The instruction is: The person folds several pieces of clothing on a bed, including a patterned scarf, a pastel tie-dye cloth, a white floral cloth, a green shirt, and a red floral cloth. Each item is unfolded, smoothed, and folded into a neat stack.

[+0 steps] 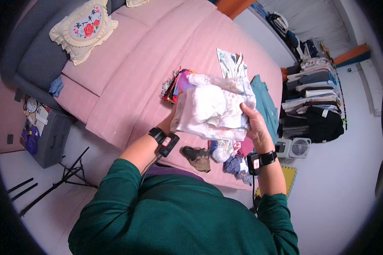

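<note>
Between my two hands I hold a bundle of folded white printed cloths (210,105) above the pink-covered bed (153,63). My right hand (257,124) grips its right edge, thumb on top. My left hand (174,118) is mostly hidden behind the bundle's left side. Past the bundle lie a colourful folded fabric (175,84), a white printed cloth (231,62) and a teal garment (265,102). Nearer to me on the bed are a dark brown cloth (198,157), a white balled cloth (221,152) and a crumpled blue-grey cloth (237,167).
A frilled cushion (88,27) rests at the upper left. At the left stand a grey cabinet (52,140) and a black tripod (67,175). On the right are a clothes rack with hanging clothes (319,92) and a white fan (300,147).
</note>
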The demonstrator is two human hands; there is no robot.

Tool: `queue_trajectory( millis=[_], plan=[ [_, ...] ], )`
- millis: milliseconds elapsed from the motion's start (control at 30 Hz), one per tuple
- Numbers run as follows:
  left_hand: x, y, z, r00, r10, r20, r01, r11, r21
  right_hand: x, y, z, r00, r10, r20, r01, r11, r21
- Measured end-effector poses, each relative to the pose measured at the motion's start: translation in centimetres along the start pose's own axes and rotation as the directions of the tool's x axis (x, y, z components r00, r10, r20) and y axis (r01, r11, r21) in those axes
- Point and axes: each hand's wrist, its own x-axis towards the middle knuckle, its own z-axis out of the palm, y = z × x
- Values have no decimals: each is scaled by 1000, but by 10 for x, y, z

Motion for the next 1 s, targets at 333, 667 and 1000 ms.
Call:
queue_trajectory(
  millis=[333,667,1000],
  plan=[
    [-54,-86,-43,526,-844,105,757,408,-510,28,129,-69,965,241,-108,-233,969,78],
    [-54,-124,-88,487,-873,-39,794,461,-396,59,168,-103,944,293,-150,-257,941,218],
    [99,-132,-171,697,-708,-112,679,703,-211,220,145,-122,994,82,-70,-62,966,249]
  ],
)
